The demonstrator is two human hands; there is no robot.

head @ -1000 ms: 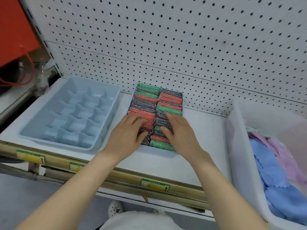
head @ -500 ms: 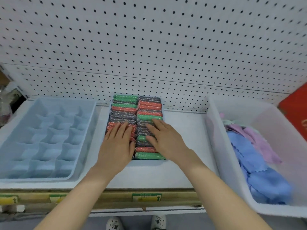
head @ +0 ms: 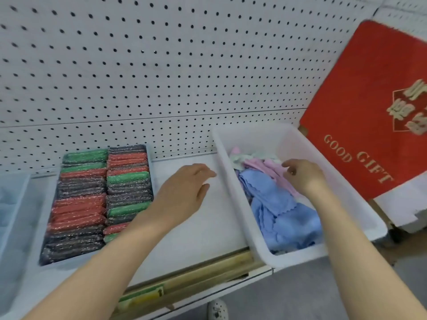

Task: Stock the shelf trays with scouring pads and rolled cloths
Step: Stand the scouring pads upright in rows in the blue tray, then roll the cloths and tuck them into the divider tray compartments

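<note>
A tray (head: 150,158) on the white shelf holds two rows of red, green and dark glittery scouring pads (head: 83,204). To its right stands a white bin (head: 233,181) with loose blue cloths (head: 282,211) and pink cloths (head: 265,166). My left hand (head: 184,190) hovers over the bare shelf between tray and bin, fingers relaxed and holding nothing. My right hand (head: 302,176) is inside the bin on the pink cloths, fingers curled down; whether it holds cloth is unclear.
A pale blue divided tray (head: 11,204) sits at the far left edge. A red mat (head: 369,112) printed GOOD GIFT leans at the right. Pegboard (head: 161,77) backs the shelf. The bin overhangs the shelf's front edge (head: 196,273).
Both hands left the scouring pads and moved right; the right hand went into the cloth bin. The view swung right, so the divided tray is nearly out of sight.
</note>
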